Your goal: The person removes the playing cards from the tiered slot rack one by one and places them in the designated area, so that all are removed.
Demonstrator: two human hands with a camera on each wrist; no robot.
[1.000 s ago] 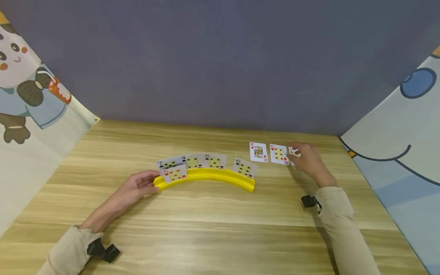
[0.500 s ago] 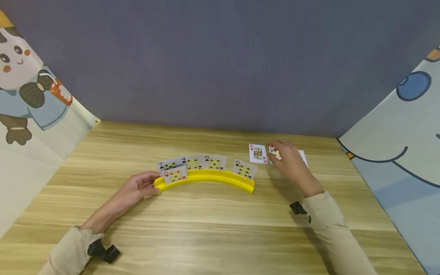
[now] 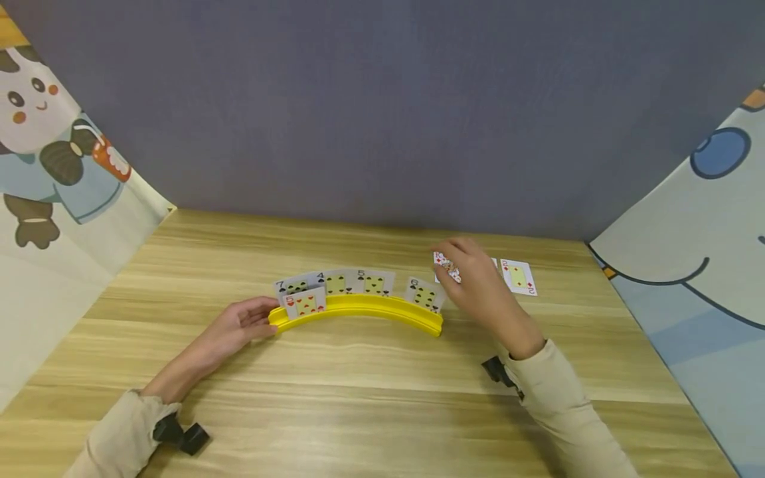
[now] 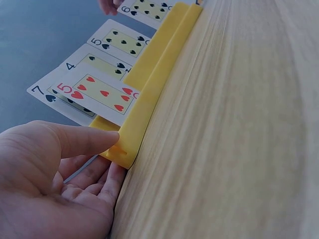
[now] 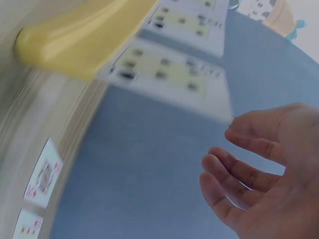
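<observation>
A curved yellow card holder [image 3: 358,304] stands on the table, its left end pinched between the thumb and fingers of my left hand [image 3: 230,328]. In it stand the seven [image 4: 42,92], four [image 3: 335,282], five [image 3: 375,282] and six of spades [image 3: 424,294]. The five of hearts [image 4: 102,94] leans in front of the seven. My right hand [image 3: 481,285] is over the row of loose cards, holding nothing; its fingers are loosely bent in the right wrist view. It partly covers the king of diamonds [image 3: 439,257] and mostly hides a middle card [image 3: 494,263].
The two of diamonds [image 3: 518,277] lies face up at the right of the loose row. A grey-blue wall panel [image 3: 382,119] rises behind the wooden table [image 3: 358,398]. Cartoon-printed panels [image 3: 705,252] close in both sides.
My right hand has moved left along the loose cards, from the two of diamonds across the middle card to the king, uncovering the two. My left hand keeps its grip on the holder.
</observation>
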